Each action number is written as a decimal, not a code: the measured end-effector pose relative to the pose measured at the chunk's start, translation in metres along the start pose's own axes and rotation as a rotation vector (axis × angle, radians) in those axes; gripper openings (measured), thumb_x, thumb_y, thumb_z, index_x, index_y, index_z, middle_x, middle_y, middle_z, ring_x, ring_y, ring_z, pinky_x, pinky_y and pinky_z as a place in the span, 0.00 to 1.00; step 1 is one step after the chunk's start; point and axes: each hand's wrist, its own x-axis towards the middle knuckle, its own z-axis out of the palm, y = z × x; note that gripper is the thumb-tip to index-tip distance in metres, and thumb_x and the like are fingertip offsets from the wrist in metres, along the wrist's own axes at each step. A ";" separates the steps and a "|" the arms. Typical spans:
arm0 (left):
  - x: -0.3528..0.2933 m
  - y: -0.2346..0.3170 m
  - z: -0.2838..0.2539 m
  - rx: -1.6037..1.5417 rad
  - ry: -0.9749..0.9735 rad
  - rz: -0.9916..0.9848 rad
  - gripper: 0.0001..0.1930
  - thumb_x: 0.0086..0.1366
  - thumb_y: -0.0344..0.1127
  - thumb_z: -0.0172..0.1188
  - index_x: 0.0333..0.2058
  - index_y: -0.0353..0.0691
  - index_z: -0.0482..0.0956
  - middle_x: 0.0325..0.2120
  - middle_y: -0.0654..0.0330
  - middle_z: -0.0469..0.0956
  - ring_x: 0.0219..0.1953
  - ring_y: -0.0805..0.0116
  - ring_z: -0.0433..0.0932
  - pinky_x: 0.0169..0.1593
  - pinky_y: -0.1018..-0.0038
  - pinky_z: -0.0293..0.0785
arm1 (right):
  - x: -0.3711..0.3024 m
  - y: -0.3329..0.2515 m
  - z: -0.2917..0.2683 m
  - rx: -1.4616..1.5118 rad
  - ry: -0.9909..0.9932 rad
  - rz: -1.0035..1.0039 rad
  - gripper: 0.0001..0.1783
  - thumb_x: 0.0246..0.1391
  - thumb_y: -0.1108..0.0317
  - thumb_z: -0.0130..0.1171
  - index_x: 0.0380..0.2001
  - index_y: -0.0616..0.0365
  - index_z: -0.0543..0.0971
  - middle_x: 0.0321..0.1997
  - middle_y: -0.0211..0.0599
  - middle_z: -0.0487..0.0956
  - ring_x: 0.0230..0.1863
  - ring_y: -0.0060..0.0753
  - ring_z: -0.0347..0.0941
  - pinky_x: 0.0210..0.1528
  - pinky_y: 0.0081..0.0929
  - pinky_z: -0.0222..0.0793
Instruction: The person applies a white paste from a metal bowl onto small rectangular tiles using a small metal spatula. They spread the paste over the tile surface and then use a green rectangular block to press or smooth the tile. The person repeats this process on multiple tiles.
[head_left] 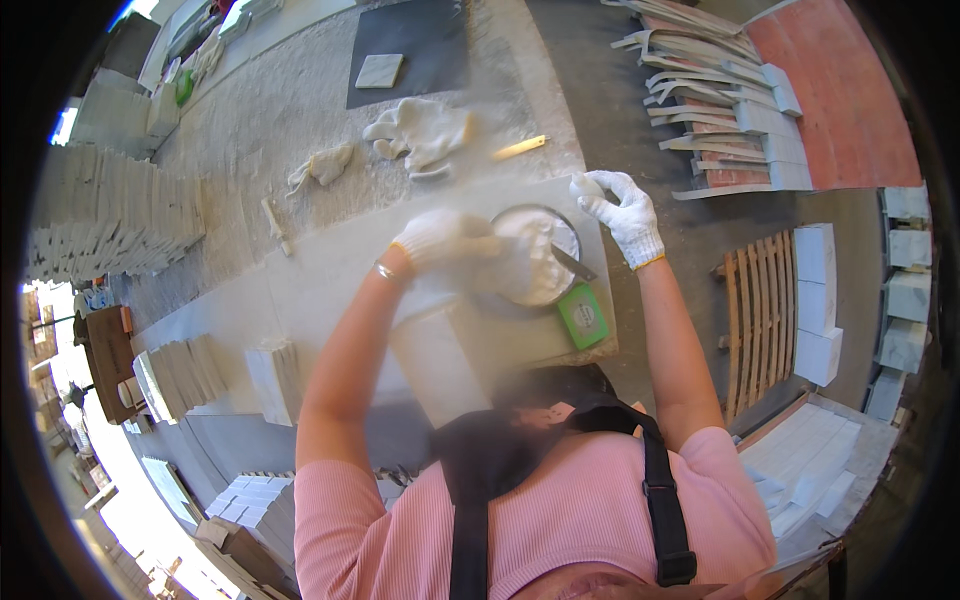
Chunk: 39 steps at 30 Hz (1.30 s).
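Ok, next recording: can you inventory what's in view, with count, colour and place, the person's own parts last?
Bowl: 1, silver-rimmed, centre
Paste-like material: 1 mass, white, in the bowl
Flat tool: 1, dark, leaning in the bowl
Box-like item: 1, green, below the bowl
Yellow tool: 1, yellow, beyond the bowl
Crumpled cloths: 2 heaps, off-white, upper middle
Dark sheet: 1, blackish, top
Tile: 1, white, on the sheet
Slab stacks: several, pale, left
Strips: many, pale, upper right
Panel: 1, reddish, upper right
Pallet: 1, brown, right
Left hand: 1, white-gloved, blurred, bowl's left
Right hand: 1, white-gloved, bowl's upper right
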 end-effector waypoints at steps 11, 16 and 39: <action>-0.002 0.003 -0.006 0.001 -0.018 -0.058 0.25 0.68 0.61 0.62 0.42 0.43 0.88 0.33 0.50 0.85 0.35 0.52 0.82 0.43 0.60 0.78 | -0.005 -0.001 0.009 -0.002 -0.069 0.098 0.20 0.57 0.71 0.72 0.54 0.53 0.86 0.50 0.27 0.87 0.49 0.21 0.82 0.56 0.25 0.78; -0.004 0.009 -0.010 0.115 -0.014 -0.041 0.24 0.67 0.61 0.62 0.42 0.45 0.88 0.33 0.51 0.85 0.36 0.50 0.83 0.44 0.58 0.78 | -0.053 -0.016 -0.017 -0.325 0.001 -0.030 0.21 0.58 0.53 0.71 0.53 0.45 0.87 0.52 0.39 0.87 0.51 0.43 0.84 0.54 0.36 0.79; -0.018 0.047 -0.019 0.329 0.217 0.028 0.15 0.65 0.50 0.65 0.45 0.51 0.89 0.35 0.53 0.86 0.39 0.49 0.85 0.43 0.57 0.80 | -0.091 -0.020 0.000 -0.299 -0.098 -0.009 0.11 0.59 0.63 0.69 0.44 0.50 0.90 0.43 0.37 0.89 0.42 0.36 0.85 0.47 0.31 0.79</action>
